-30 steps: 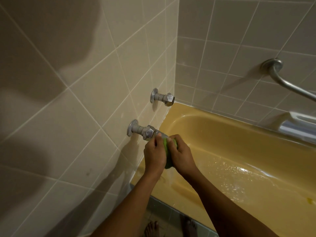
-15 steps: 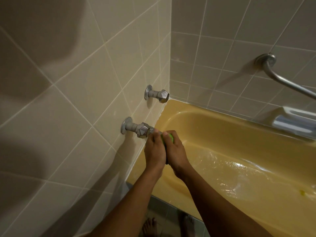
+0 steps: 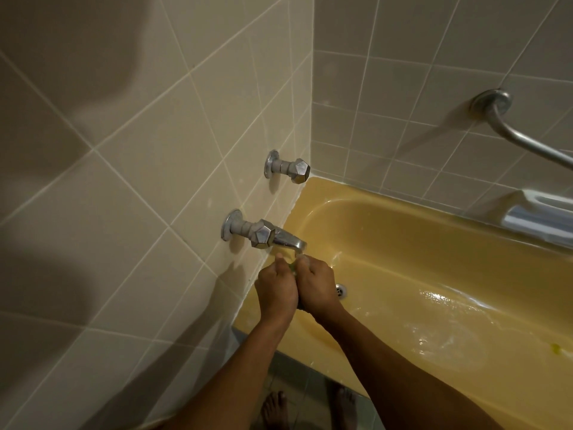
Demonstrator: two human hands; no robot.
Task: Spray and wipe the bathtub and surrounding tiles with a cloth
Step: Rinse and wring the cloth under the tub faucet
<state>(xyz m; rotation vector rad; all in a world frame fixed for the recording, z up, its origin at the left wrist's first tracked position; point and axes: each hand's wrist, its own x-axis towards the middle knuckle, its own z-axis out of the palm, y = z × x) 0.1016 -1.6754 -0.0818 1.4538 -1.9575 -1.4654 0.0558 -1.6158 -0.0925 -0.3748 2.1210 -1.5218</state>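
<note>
**Rinsing the cloth under the tub spout: how to do this bit right**

Just below the middle of the frame, the person's left hand (image 3: pixel 276 293) and right hand (image 3: pixel 316 287) are pressed side by side. Both are curled tight around a green cloth (image 3: pixel 291 268), and only a sliver of it shows between the knuckles. The bundle sits right under the end of the spout (image 3: pixel 288 238), where a thin stream looks to be running. This reads as a rinse-and-wring step rather than wiping.

Tips for doing it well:

- Hold the cloth over the yellow bathtub (image 3: pixel 356 190), near the drain (image 3: pixel 340 290), so the dirty water runs off and doesn't drip down the outer side to the floor.
- Open the bundle up under the stream first. A cloth balled up this tightly probably only gets wet on the outside.
- Then twist the hands in opposite directions. Squeezing alone leaves it soggy, and a soggy cloth will likely streak the beige tiles (image 3: pixel 155 181) at the left.
- Watch the knuckles, because the lower tap handle (image 3: pixel 262 237) is just above the left hand.

The tub floor at the right looks wet, and there's a small yellowish speck (image 3: pixel 556 349) at the far right that probably needs a pass.
</note>
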